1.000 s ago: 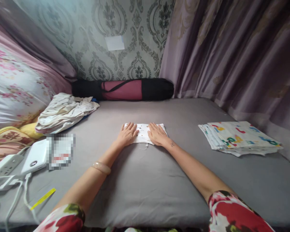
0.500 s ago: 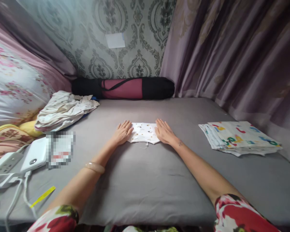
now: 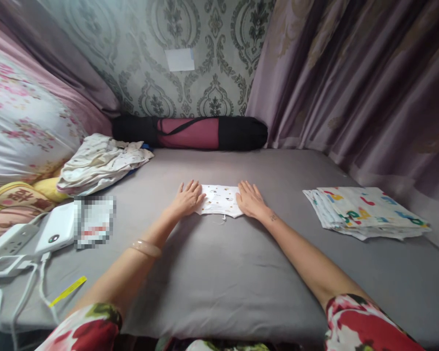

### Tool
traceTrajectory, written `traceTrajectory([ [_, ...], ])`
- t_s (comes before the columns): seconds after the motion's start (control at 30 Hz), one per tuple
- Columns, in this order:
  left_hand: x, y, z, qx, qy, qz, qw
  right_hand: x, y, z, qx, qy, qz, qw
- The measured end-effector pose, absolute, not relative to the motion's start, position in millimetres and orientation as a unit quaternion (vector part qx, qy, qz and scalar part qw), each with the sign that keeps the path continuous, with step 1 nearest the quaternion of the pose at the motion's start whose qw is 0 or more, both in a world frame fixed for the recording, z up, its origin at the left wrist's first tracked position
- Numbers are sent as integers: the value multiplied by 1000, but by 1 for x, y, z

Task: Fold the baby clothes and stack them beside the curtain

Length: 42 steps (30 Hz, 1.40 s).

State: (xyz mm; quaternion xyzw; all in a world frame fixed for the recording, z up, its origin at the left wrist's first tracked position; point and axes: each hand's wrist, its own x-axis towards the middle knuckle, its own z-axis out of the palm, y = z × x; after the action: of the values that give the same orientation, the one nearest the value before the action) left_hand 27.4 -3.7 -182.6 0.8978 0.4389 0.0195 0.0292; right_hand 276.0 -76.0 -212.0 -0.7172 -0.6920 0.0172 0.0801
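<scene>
A small white folded cloth (image 3: 221, 200) with a fine dotted and animal-like print lies flat on the grey sheet, a loose white string trailing from its near edge. My left hand (image 3: 189, 197) rests flat over its left end, fingers stretched out. Over the right end lies my right hand (image 3: 249, 199), likewise flat with the fingers extended. Neither hand grips the cloth. Its two ends are partly hidden under my palms.
To the right sits a stack of folded printed cloths (image 3: 369, 209). A crumpled cloth pile (image 3: 104, 163), a white power bank (image 3: 57, 228), a power strip (image 3: 12, 243) and cables are on the left. A black and maroon long bag (image 3: 188, 133) lies against the wall.
The camera view has shifted slightly. Both hands stay flat at the two ends of the cloth, with no clear movement over it.
</scene>
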Motion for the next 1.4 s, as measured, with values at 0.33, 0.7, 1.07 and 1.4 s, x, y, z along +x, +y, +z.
traceTrajectory([
  [0.33, 72, -22, -210, 920, 388, 59, 22, 217, -71, -208, -678, -725, 24, 121],
  [0.7, 59, -8, -207, 892, 440, 102, 10, 207, -60, -207, -672, -729, 20, 128],
  [1.07, 51, 0, -221, 875, 477, 83, -4, 196, -65, -188, -665, -738, 54, 103],
  [1.4, 39, -4, -216, 874, 479, 59, 50, 230, -73, -208, -713, -691, 53, 104],
])
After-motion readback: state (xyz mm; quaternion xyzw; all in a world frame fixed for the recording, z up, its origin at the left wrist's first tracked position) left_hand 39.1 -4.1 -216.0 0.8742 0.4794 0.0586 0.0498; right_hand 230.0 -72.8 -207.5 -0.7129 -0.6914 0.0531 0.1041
